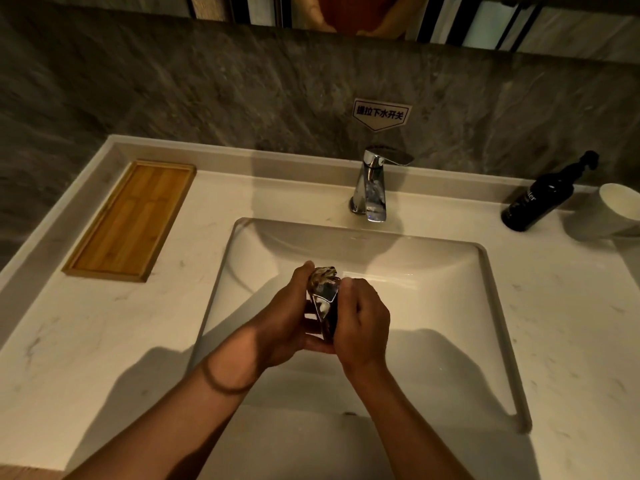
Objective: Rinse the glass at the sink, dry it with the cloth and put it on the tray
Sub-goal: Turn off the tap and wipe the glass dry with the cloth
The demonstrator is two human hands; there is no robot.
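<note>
Both hands' grip [322,317] encloses glass [323,299] over sink [491,306].

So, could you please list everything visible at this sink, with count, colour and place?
Glass: one, clear, held between both hands over the basin.
Cloth: one, greyish, stuffed into the glass's mouth.
Tray: one, bamboo brown, on the counter left of the basin.
Sink: one, white, rectangular, centre.
Faucet: one, chrome, behind the basin, no water seen running.
Pump bottle: one, black, on the right of the counter.
Cup: one, white, far right, cut off by the frame.
Wall label: one, white, above the faucet.
Left hand: one, gripping the glass.
Right hand: one, on the glass.
</note>
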